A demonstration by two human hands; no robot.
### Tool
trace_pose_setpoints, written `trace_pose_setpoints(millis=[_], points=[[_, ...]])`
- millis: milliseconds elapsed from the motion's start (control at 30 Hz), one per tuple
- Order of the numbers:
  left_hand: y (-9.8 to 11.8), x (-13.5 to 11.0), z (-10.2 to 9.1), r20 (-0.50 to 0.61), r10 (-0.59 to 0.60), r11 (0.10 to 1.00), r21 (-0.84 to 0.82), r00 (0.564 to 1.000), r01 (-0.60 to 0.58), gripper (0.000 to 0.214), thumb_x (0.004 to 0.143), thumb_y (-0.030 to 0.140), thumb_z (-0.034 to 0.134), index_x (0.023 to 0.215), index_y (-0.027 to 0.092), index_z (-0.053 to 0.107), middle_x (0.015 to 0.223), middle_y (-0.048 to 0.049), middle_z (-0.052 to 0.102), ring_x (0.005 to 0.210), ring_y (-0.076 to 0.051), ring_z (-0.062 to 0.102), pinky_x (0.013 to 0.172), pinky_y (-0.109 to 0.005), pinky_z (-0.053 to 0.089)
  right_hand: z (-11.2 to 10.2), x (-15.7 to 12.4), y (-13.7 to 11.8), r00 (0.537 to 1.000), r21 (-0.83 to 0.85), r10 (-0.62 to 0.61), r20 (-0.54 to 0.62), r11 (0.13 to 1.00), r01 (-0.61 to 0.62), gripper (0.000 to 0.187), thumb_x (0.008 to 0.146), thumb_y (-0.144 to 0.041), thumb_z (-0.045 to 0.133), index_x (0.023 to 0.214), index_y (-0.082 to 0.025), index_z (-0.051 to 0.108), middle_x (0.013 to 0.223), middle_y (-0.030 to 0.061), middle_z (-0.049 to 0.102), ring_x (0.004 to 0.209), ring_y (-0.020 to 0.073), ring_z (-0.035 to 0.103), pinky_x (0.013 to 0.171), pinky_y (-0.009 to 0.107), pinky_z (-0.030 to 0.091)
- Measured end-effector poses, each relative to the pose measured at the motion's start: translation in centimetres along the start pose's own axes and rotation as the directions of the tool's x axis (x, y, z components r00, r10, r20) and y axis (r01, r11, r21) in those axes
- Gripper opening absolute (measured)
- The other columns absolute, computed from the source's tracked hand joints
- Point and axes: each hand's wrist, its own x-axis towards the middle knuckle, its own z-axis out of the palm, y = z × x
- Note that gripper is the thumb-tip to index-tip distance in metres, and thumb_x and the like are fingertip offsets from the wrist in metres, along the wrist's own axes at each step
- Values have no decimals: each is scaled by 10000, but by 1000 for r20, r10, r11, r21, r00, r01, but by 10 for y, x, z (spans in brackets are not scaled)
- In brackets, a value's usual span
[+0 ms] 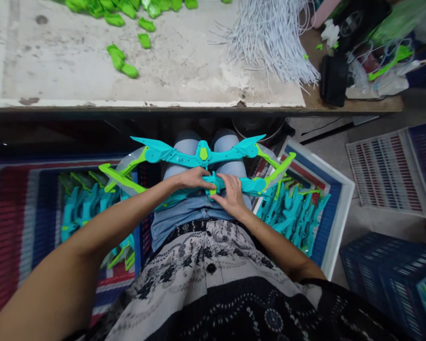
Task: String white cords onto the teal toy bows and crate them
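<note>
Across my lap lie turquoise plastic toy bow parts with lime-green limb tips, one farther toy bow (223,157) arched over the knees with a green centre piece. Nearer to me is a second toy bow (250,183), partly covered by my hands and forearms. My left hand (195,178) comes in from the left, its fingers pressed on the middle of the nearer bow beside a small green piece (213,191). From the right, my right hand (232,193) grips the same middle part with thumb and curled fingers. What lies under the fingertips is hidden.
The worn white table (184,80) ahead carries loose green plastic pieces (117,58) and a bundle of white cords (273,38). Beside my legs, a left crate (17,213) and a white-rimmed right crate (335,227) hold more bows. Blue baskets (383,265) stand at right.
</note>
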Motion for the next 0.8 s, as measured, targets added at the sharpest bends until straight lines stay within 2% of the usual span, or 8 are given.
trace_pose_setpoints(millis=[200, 300, 367, 500, 567, 667, 733, 800], points=[[1, -3, 5, -44, 33, 994, 102, 998, -29, 437, 671, 568, 622, 719, 136, 572, 580, 34, 475, 562, -116, 430, 535, -237, 306, -5, 4, 1, 998, -24, 10, 66, 1000, -8, 613, 765, -464, 644, 1302, -217, 482, 1182, 130, 600, 1108, 318, 537, 924, 501, 426], [11, -19, 8, -65, 73, 985, 162, 995, -62, 427, 693, 546, 634, 763, 126, 606, 632, 17, 522, 605, -133, 468, 564, -241, 338, -37, 33, 5, 947, 117, -118, 300, 989, 86, 551, 729, -407, 693, 1230, -223, 557, 1140, 102, 644, 1044, 287, 598, 865, 441, 488], [18, -34, 18, -120, 115, 957, 281, 986, -78, 415, 738, 512, 630, 908, 134, 634, 779, -22, 600, 698, -171, 533, 623, -258, 387, -64, 73, -2, 898, 216, -232, 375, 963, 159, 337, 784, -363, 637, 1100, -244, 641, 1052, 60, 687, 952, 234, 642, 823, 367, 511], [19, -58, 51, -268, 198, 818, 575, 943, -9, 406, 904, 309, 445, 1298, 230, 500, 1191, -127, 567, 993, -259, 567, 846, -367, 439, -89, 196, -45, 958, 36, -288, 16, 957, 287, 247, 887, -267, 471, 996, -191, 679, 1010, 76, 688, 968, 218, 613, 901, 361, 458], [11, -64, 66, -303, 208, 769, 638, 930, 36, 468, 916, 207, 378, 1373, 298, 423, 1351, -145, 461, 1134, -291, 512, 933, -438, 411, -77, 262, -72, 940, -95, -340, -30, 937, 336, 248, 884, -232, 466, 999, -153, 671, 1058, 102, 663, 1052, 242, 556, 970, 392, 407], [-2, -67, 75, -342, 134, 787, 607, 930, 110, 633, 847, 200, 535, 1414, 392, 330, 1524, -135, 218, 1326, -386, 319, 975, -539, 369, -46, 343, -102, 937, -179, -346, -44, 926, 333, 297, 872, -203, 474, 1131, -133, 601, 1230, 123, 577, 1153, 267, 461, 1017, 429, 359], [-4, -70, 71, -317, 82, 833, 543, 945, 110, 769, 789, 272, 636, 1445, 393, 253, 1545, -142, 163, 1375, -416, 216, 1001, -572, 334, -28, 377, -111, 946, -204, -322, -42, 929, 307, 325, 865, -196, 478, 1172, -129, 561, 1287, 134, 531, 1189, 288, 414, 1009, 459, 354], [-1, -73, 63, -256, 63, 883, 464, 965, 66, 801, 796, 358, 624, 1473, 326, 198, 1507, -162, 270, 1367, -379, 266, 1041, -540, 307, -18, 396, -114, 951, -224, -309, -27, 929, 296, 278, 864, -184, 467, 1112, -134, 581, 1283, 130, 531, 1201, 298, 396, 997, 474, 351]])
